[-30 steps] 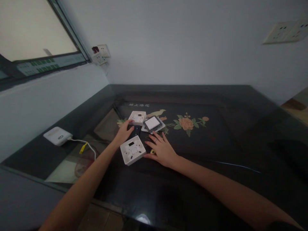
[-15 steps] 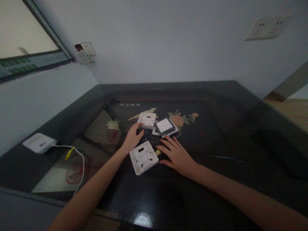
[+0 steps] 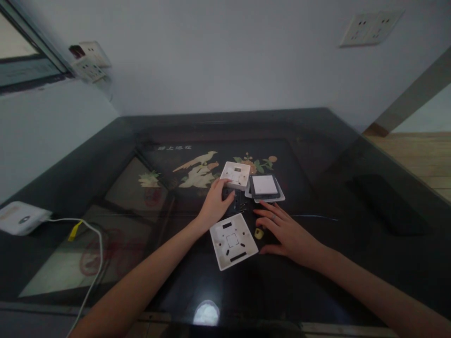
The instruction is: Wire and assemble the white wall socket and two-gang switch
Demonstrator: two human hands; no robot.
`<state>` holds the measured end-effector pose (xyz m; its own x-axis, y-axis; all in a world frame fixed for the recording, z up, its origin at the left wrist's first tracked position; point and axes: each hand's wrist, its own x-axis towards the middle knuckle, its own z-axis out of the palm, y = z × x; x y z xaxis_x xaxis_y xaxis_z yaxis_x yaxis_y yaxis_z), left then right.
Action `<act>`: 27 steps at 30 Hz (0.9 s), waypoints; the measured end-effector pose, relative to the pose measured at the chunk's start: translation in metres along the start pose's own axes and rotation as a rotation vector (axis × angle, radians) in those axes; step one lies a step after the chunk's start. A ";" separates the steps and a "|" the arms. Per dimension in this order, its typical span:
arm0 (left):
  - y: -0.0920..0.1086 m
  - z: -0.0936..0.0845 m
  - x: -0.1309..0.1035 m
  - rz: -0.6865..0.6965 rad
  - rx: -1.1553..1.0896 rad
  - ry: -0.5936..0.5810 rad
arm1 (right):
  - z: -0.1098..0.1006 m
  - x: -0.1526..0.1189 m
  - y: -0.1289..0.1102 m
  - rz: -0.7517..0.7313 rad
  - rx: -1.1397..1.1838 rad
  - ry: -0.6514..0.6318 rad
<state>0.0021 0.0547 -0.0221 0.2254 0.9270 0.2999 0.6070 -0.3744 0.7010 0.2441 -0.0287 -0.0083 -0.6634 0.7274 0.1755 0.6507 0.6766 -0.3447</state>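
My left hand [image 3: 214, 204] rests low on the table, its index finger against the near edge of the far white square box [image 3: 235, 174]. Its thumb is apart from the finger, and a dark part [image 3: 235, 201] lies between them. Just below sits a second white square box [image 3: 233, 240] with slots, its open side up. My right hand [image 3: 287, 232] has its fingers spread, holding nothing. Between that hand and the near box is a small yellow piece [image 3: 260, 233]. Beyond its fingertips, a dark-framed panel with a white square [image 3: 264, 184] lies on a white plate [image 3: 280, 195].
The glossy black table [image 3: 169, 277] bears a bird-and-flower picture. A white device [image 3: 23, 218] with a cable and yellow tag [image 3: 74, 231] lies at the left. Some thin screws or pins [image 3: 243, 206] lie among the parts. Wall sockets [image 3: 369, 28] are beyond.
Both hands and the group of boxes, panel and yellow piece have moved right across the table, uncovering more of the bird picture. The camera view has also shifted.
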 end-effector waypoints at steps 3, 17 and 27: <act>0.007 0.006 -0.001 0.009 -0.017 -0.032 | -0.004 -0.010 0.002 0.014 0.010 -0.004; -0.004 -0.016 -0.006 -0.027 0.009 -0.077 | -0.010 -0.021 -0.005 0.109 0.033 0.104; -0.005 -0.028 -0.017 -0.035 0.021 -0.108 | -0.014 -0.042 -0.009 0.243 -0.019 0.185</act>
<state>-0.0261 0.0403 -0.0119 0.2838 0.9370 0.2035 0.6312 -0.3423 0.6960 0.2707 -0.0638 0.0007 -0.4099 0.8756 0.2556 0.7899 0.4808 -0.3805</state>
